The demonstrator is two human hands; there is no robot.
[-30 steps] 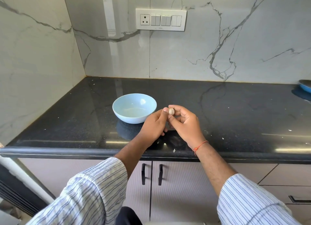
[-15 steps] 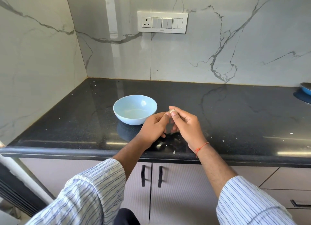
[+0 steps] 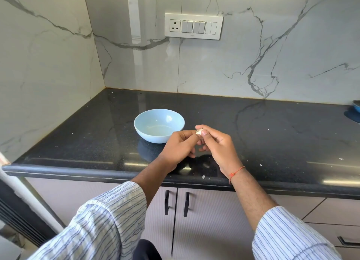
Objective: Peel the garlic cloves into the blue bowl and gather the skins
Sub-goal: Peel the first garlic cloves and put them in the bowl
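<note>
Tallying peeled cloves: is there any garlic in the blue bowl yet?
No: the bowl holds nothing, and both hands pinch the one clove beside its rim.

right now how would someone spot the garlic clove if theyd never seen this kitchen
On the black countertop, just right of the pale blue bowl, two hands meet. The garlic clove is the small whitish lump pinched between the left hand and right hand.

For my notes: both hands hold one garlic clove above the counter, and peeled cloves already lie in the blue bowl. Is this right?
Not quite. The head view shows the blue bowl empty. The rest holds: left hand and right hand hold one clove above the counter.
</note>
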